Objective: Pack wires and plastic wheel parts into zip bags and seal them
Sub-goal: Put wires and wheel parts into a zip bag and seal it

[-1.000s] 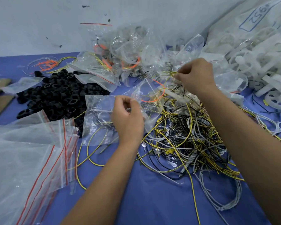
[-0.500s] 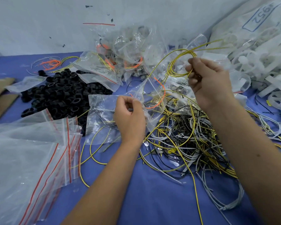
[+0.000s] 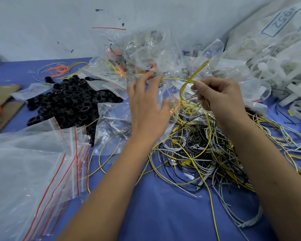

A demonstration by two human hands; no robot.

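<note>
A single wide-angle head camera looks forward and steeply down from close above the bench [image 3: 163, 214], both forearms reaching in from the bottom edge toward mid-frame, the wall [image 3: 59, 23] closing the top, and lines bowing toward the edges of the view.

One marking can be read: the handwritten number "1952", upside down inside a blue drawn box, on the large translucent sack [image 3: 261, 39] of white plastic parts at two o'clock. Nothing else carries legible text.
</note>
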